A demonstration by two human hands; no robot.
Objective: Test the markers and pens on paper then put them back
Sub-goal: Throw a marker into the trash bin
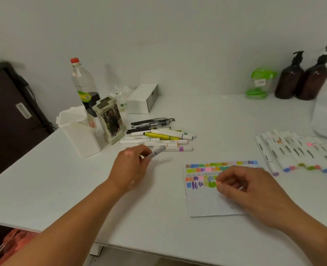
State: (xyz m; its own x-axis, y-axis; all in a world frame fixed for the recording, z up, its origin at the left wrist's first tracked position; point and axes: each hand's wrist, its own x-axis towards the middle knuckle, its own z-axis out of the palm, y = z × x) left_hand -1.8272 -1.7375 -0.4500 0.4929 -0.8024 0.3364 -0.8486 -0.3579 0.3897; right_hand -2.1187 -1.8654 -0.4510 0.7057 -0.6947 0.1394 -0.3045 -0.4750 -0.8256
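the right hand [254, 194] is curled over the paper [206, 204], fingers pinching a marker [218, 182] that is mostly hidden, its orange-pink tip down among the colour swatches. the left hand [130, 166] hovers further left, thumb and fingers gripping a grey piece [157, 151]; i can't tell if it's a cap or a whole pen. just beyond it lies a loose pile of markers and pens [158, 135], beside a white holder [80, 129] and a decorated holder [110, 120]. a row of white markers [293, 150] lies right of the paper, all on the white table [62, 189].
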